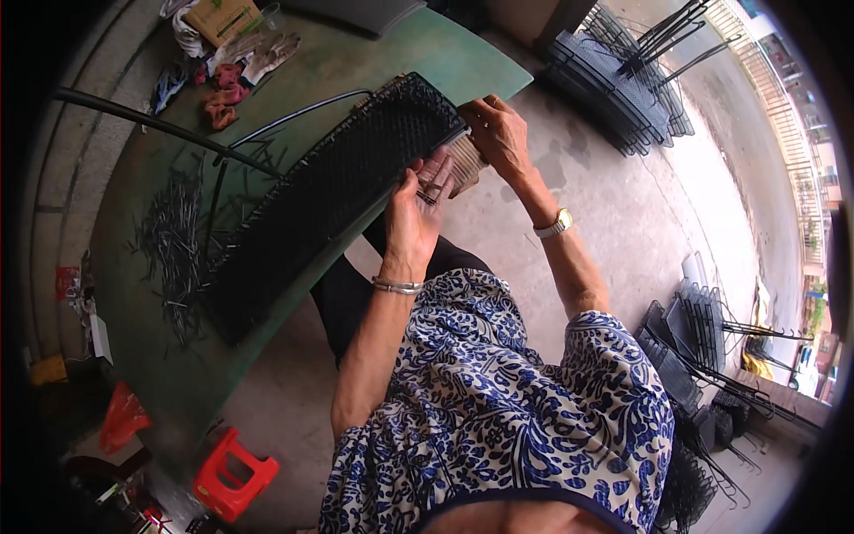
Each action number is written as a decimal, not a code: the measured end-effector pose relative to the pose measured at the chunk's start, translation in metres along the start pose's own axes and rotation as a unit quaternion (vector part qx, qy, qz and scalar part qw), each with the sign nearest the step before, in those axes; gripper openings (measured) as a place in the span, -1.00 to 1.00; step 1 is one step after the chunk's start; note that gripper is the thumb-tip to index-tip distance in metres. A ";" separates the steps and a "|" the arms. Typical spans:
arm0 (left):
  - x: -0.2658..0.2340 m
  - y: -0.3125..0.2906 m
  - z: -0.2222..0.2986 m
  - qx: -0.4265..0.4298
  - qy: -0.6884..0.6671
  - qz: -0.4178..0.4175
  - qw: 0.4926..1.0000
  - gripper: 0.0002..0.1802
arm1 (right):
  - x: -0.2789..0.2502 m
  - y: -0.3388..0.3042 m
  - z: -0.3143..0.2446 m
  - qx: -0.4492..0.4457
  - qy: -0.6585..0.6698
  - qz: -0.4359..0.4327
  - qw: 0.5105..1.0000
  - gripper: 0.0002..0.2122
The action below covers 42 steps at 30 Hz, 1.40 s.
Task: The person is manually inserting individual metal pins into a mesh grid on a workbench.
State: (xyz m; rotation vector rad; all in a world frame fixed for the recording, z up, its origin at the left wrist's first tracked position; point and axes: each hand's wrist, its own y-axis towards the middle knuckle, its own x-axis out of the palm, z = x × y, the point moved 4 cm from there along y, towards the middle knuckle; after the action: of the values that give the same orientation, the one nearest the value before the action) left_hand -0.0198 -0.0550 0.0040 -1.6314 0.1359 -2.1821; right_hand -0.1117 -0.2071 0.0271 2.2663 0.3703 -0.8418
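Note:
A long black wire-mesh rack (342,191) lies slantwise over the near edge of the green table (463,58), with a thin metal rod bent out from its far side. My left hand (416,214) is at the rack's near right side, palm turned up and fingers curled; thin dark pieces seem to lie across them, too small to name. At the rack's right corner, the bent fingers of my right hand (500,133) are pinched together, hiding what is between them. A beige ribbed piece (466,162) shows between both hands, under the rack's end.
Many short dark strips (173,240) lie heaped on the table's left. Worn gloves (267,58) and a cardboard box (222,18) are at the far left. A red plastic stool (233,476) stands below. Stacked black mesh racks (614,84) with hooked rods stand on the floor at right.

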 end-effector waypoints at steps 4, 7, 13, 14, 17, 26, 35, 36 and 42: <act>-0.004 -0.001 0.003 0.017 0.017 -0.004 1.000 -0.77 | 0.005 -0.001 -0.002 0.011 -0.010 0.035 0.999 -0.92; 0.001 -0.001 0.001 0.013 0.019 -0.010 1.000 -0.77 | 0.008 0.002 -0.004 -0.015 -0.079 0.034 0.996 -0.91; -0.002 -0.003 0.006 0.019 0.027 -0.009 0.999 -0.76 | 0.013 0.001 -0.002 -0.035 -0.150 0.010 0.988 -0.89; -0.002 -0.004 0.008 0.024 0.033 -0.004 0.999 -0.76 | 0.011 -0.003 -0.003 0.001 -0.119 0.026 0.993 -0.85; 0.002 -0.006 0.010 0.047 0.048 0.001 0.998 -0.76 | -0.001 -0.019 -0.011 0.108 0.064 -0.009 0.992 -0.74; 0.006 -0.005 0.003 0.106 0.076 -0.020 0.991 -0.77 | 0.001 -0.073 -0.084 0.177 0.389 -0.128 0.895 -0.78; -0.015 -0.014 0.003 0.069 0.117 0.023 0.990 -0.72 | -0.006 -0.070 -0.070 0.212 0.337 -0.215 0.892 -0.83; -0.017 -0.014 0.005 0.083 0.095 0.046 0.991 -0.72 | -0.010 -0.063 -0.069 0.197 0.327 -0.254 0.889 -0.82; -0.019 -0.025 0.023 0.050 0.297 0.036 0.953 -0.80 | -0.027 -0.037 -0.069 0.128 0.211 -0.385 0.889 -0.85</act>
State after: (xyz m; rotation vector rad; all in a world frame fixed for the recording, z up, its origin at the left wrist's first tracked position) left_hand -0.0010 -0.0210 0.0022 -0.8583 0.2448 -2.5045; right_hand -0.1169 -0.1335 0.0645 2.5533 1.5107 -0.7778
